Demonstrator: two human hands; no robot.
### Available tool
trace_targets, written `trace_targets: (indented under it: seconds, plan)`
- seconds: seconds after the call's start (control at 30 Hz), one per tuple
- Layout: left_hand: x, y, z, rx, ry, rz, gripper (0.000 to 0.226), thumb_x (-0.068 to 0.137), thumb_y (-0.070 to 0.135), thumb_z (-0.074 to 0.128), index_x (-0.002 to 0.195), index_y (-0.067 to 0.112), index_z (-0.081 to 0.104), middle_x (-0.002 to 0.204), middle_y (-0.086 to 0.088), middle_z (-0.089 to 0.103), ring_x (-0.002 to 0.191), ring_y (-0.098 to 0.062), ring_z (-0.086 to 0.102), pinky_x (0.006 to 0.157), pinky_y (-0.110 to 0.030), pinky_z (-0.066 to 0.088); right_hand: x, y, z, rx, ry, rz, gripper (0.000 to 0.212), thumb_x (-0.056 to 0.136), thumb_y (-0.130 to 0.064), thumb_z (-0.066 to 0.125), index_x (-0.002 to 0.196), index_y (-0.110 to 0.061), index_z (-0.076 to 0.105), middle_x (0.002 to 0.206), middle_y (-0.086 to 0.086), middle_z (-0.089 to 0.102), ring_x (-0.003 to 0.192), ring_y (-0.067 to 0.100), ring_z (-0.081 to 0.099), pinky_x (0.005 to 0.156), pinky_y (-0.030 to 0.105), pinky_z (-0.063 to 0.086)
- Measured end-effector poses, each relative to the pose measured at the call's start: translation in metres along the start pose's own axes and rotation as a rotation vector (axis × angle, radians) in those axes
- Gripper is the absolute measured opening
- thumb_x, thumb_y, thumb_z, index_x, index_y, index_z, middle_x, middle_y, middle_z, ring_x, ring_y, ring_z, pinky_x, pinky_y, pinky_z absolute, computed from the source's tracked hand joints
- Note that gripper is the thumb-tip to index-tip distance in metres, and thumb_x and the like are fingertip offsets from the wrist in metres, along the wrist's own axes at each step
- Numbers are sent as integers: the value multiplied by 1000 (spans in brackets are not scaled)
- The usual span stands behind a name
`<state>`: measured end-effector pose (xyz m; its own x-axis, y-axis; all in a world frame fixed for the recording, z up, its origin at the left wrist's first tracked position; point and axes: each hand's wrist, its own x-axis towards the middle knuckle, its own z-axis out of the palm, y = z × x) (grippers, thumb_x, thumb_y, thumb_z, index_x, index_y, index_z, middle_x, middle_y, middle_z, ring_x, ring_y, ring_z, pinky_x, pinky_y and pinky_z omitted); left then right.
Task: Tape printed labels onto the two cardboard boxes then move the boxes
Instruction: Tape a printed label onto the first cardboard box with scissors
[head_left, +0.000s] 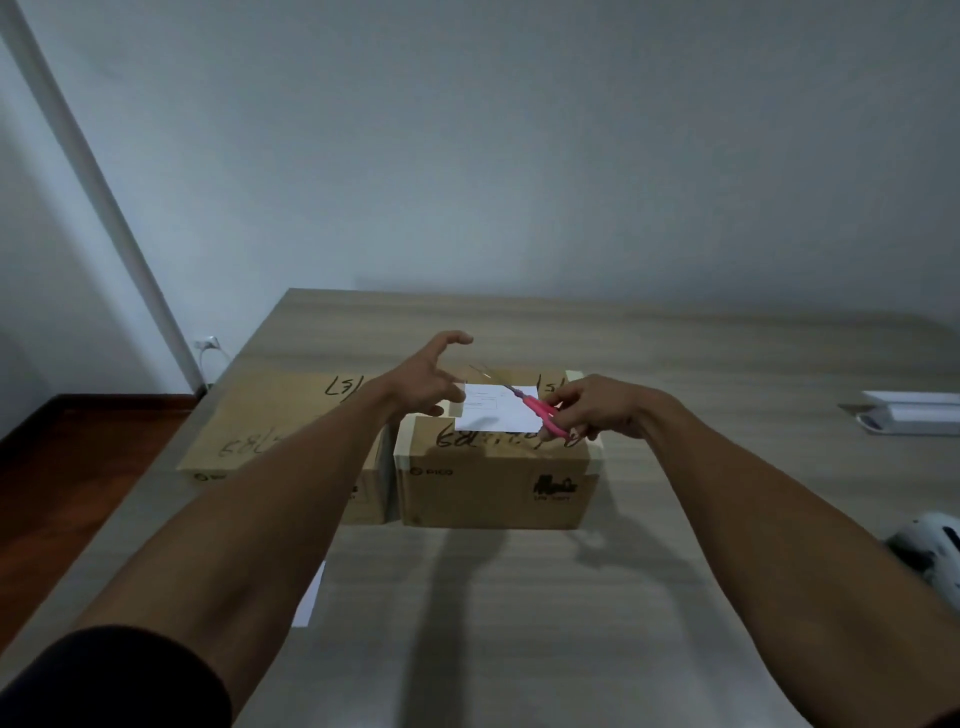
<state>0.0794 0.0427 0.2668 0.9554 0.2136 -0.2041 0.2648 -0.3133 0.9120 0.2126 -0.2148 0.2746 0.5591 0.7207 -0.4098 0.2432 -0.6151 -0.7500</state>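
Over rt box, R hand grips pink scissors above label, L hand spread, fingers apart.

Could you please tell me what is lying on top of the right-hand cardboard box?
A white printed label lies on the right-hand cardboard box. Above it, the right hand holds pink scissors. The left hand covers the label's left edge, so any tape there cannot be confirmed.
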Motion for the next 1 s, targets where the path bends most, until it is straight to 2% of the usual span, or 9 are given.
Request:
trace_targets:
  seconds: [0.2, 0.3, 0.37, 0.6, 0.7, 0.77, 0.87, 0.93, 1.0]
  plan:
    - [14, -2, 2, 60, -62, 5, 75, 87, -8, 65, 128, 53, 48, 116, -23, 64, 109, -25, 62, 78, -37, 53, 21, -12, -12, -135, -10, -23, 35, 65, -26, 94, 97, -24, 83, 82, 0, 72, 71, 18, 50, 58, 30, 42]
    - [21, -3, 5, 119, -109, 13, 73, 85, -8, 63, 126, 52, 50, 106, -25, 61, 91, -21, 56, 72, -35, 49, 29, -14, -14, -136, -24, -17, 33, 66, -25, 94, 97, -25, 83, 81, -1, 71, 71, 18, 47, 60, 31, 41]
    - [25, -5, 6, 159, -136, 20, 73, 85, -9, 62, 128, 49, 49, 99, -20, 57, 82, -18, 51, 67, -32, 46, 34, -14, -15, -134, -39, -10, 29, 69, -22, 92, 97, -24, 83, 81, 0, 72, 69, 16, 46, 59, 30, 40]
    - [37, -12, 6, 207, -170, 48, 70, 87, -7, 63, 132, 45, 46, 87, -12, 46, 77, -23, 39, 64, -35, 40, 45, -9, -16, -188, -30, -17, 24, 69, -23, 92, 92, -24, 84, 89, 14, 76, 67, 21, 48, 58, 32, 42]
    - [40, -16, 7, 188, -161, 44, 77, 83, -9, 64, 132, 47, 46, 80, -10, 45, 77, -26, 39, 66, -38, 40, 53, -7, -13, -216, 21, -23, 15, 71, -22, 92, 84, -23, 85, 82, 14, 76, 59, 19, 48, 55, 31, 41]
    - [43, -19, 7, 187, -145, 45, 80, 82, -9, 66, 132, 49, 44, 82, -12, 46, 78, -27, 40, 65, -38, 40, 58, -6, -12, -240, 37, -1, 10, 72, -22, 92, 79, -20, 85, 79, 12, 76, 57, 18, 50, 53, 30, 43]
    - [45, -24, 6, 225, -91, 62, 80, 85, -7, 67, 135, 49, 40, 83, -16, 45, 75, -28, 42, 65, -40, 41, 63, -2, -9, -264, 55, 78, 17, 72, -18, 93, 80, -7, 82, 75, 12, 77, 53, 18, 58, 53, 28, 50]
    - [45, -29, 3, 317, -44, 68, 83, 85, -2, 71, 141, 48, 35, 85, -16, 53, 78, -29, 53, 70, -38, 49, 69, 5, -7, -226, 163, 158, 23, 77, -12, 90, 86, 5, 76, 74, 14, 77, 54, 21, 65, 55, 32, 57]
    - [45, -33, 1, 425, 7, 63, 87, 86, 4, 76, 148, 45, 31, 98, -12, 63, 92, -24, 62, 77, -35, 52, 73, 16, -4, -152, 327, 245, 21, 81, -4, 85, 88, 10, 70, 71, 15, 76, 52, 22, 69, 54, 33, 60]
